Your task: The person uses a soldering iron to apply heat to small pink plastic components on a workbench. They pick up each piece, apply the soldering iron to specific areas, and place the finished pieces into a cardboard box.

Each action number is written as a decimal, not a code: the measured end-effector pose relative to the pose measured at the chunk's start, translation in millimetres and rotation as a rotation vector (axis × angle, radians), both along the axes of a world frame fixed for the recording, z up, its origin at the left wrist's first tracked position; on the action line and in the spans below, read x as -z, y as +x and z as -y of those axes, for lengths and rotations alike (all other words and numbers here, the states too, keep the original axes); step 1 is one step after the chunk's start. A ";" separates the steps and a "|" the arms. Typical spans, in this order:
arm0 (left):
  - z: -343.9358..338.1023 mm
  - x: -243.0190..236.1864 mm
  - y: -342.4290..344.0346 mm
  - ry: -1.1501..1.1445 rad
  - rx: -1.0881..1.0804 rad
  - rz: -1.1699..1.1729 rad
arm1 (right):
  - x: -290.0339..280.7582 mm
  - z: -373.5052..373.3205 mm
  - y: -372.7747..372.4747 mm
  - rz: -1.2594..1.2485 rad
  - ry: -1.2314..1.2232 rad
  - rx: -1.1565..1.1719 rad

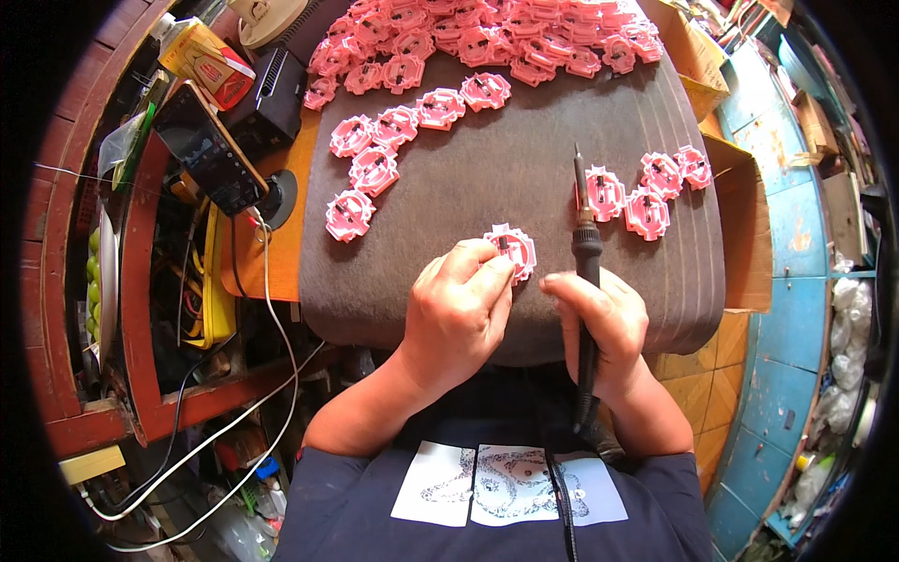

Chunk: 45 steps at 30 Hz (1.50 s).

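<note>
My left hand pinches a pink plastic part with a small black piece in its middle, close to the front edge of the dark mat. In my right hand is a soldering iron, gripped by its black handle, its thin tip pointing away from me. The tip is apart from the part in my left hand. Just right of the iron lies a similar pink part, with several more beyond it. Another loose row of pink parts curves across the mat's left side.
A large heap of pink parts covers the mat's far end. On the left stand a phone on a holder, a black box and a yellow-red can. White cables hang there. Cardboard boxes flank the right.
</note>
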<state>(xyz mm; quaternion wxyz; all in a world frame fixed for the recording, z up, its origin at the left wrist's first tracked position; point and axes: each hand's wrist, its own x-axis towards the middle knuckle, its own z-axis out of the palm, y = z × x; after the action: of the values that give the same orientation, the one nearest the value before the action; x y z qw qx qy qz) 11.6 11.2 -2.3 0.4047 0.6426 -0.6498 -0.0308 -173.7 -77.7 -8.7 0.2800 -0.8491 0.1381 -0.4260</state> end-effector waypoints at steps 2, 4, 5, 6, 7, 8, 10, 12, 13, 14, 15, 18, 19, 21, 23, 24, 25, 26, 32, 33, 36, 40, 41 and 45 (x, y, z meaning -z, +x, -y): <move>0.4 -1.0 -0.3 -0.002 0.000 -0.005 | -2.9 -0.5 13.5 0.001 0.044 0.054; 1.7 -2.3 -0.4 0.000 0.005 -0.001 | -3.2 0.8 21.0 -0.022 0.086 0.071; 1.9 -2.4 -0.1 0.003 0.006 0.000 | -4.2 1.8 22.7 -0.050 0.090 0.062; 2.6 -4.3 -0.2 -0.003 0.011 -0.005 | -5.2 3.0 24.1 -0.078 0.094 0.053; 2.4 -3.9 0.0 0.000 0.014 -0.005 | -6.1 4.3 25.8 -0.107 0.097 0.044; 1.1 -3.3 0.4 0.004 0.014 -0.003 | -6.2 5.8 28.8 -0.112 0.075 0.032; 0.9 -1.7 1.2 -0.008 0.014 -0.003 | -5.5 6.9 29.7 -0.158 0.089 0.026; 1.9 0.8 -0.1 -0.037 0.012 -0.013 | -4.8 6.9 30.1 -0.189 0.089 0.027; 2.4 0.5 0.2 -0.039 0.011 -0.013 | -4.7 7.1 30.6 -0.194 0.080 0.030; 2.4 -0.1 0.2 -0.039 0.011 -0.014 | -4.6 7.0 30.6 -0.202 0.073 0.035; 2.5 -0.6 0.2 -0.040 0.012 -0.016 | -4.1 7.4 30.3 -0.205 0.075 0.033; 3.0 -1.7 0.7 -0.044 0.018 -0.017 | -2.9 7.8 30.0 -0.206 0.077 0.030; 2.6 -1.1 0.7 -0.043 0.017 -0.017 | -3.1 7.7 30.3 -0.200 0.072 0.030; 2.8 -0.2 0.7 -0.040 0.018 -0.014 | -3.5 7.9 30.4 -0.196 0.068 0.030; 3.2 -1.0 0.5 -0.049 0.017 -0.014 | -3.5 7.7 30.2 -0.202 0.070 0.031; 3.5 -1.2 0.4 -0.054 0.017 -0.014 | -3.4 7.6 30.0 -0.200 0.075 0.030; 3.7 -0.9 0.4 -0.057 0.017 -0.012 | -3.4 7.5 29.8 -0.198 0.079 0.028; 3.8 -0.5 0.5 -0.060 0.015 -0.009 | -3.4 7.5 29.8 -0.195 0.083 0.025; 3.4 4.7 1.7 -0.066 0.017 -0.002 | -3.3 7.9 30.8 -0.174 0.071 0.028; 3.6 4.9 1.9 -0.067 0.019 -0.001 | -3.2 7.8 30.8 -0.176 0.070 0.029; 4.3 2.9 1.3 -0.078 0.022 -0.014 | -2.9 7.6 30.8 -0.182 0.069 0.030; 3.6 2.9 1.7 -0.075 0.015 -0.006 | -4.4 7.1 30.9 -0.200 0.080 0.028; 3.6 3.3 1.7 -0.074 0.016 -0.007 | -5.1 6.8 30.7 -0.206 0.084 0.028; 2.8 2.5 1.3 -0.060 0.016 -0.005 | -4.4 7.1 32.1 -0.172 0.064 0.033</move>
<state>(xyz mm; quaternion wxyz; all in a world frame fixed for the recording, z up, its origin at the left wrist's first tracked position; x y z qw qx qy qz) 12.8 8.4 -4.7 0.4252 0.6248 -0.6547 -0.0162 -141.6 -84.8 -4.4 0.2869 -0.8708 0.1893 -0.3514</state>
